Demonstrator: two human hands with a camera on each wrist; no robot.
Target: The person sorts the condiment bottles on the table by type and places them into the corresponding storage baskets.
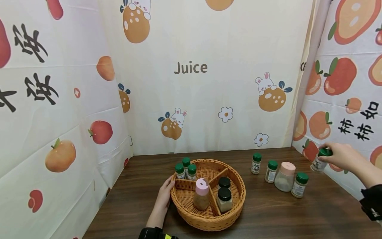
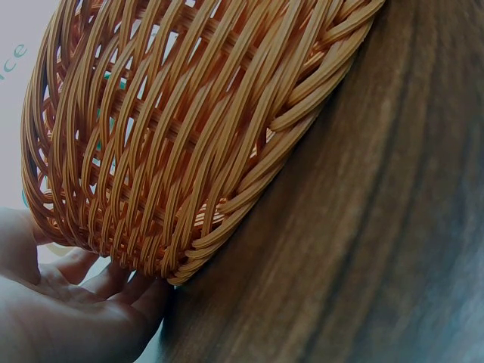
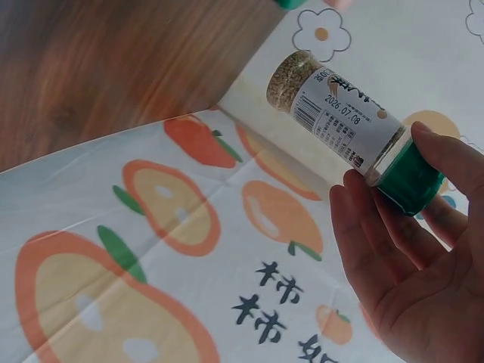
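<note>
A round wicker basket point(image 1: 235, 202) with dividers stands on the dark wooden table point(image 1: 268, 215). Inside are three green-capped spice jars point(image 1: 185, 168), a pink-lidded jar point(image 1: 201, 194) and two black-lidded jars point(image 1: 224, 199). My left hand point(image 1: 165, 194) lies flat against the basket's left wall point(image 2: 151, 151), fingers straight. At the far right my right hand point(image 1: 340, 156) pinches the green cap of a spice jar point(image 3: 340, 113), held just above the table's right edge near the cloth wall.
Three more green-capped jars point(image 1: 256, 163) point(image 1: 271, 171) point(image 1: 299, 184) and a pink-lidded jar point(image 1: 285, 176) stand on the table right of the basket. Fruit-printed cloth walls point(image 1: 194, 83) close in the left, back and right sides.
</note>
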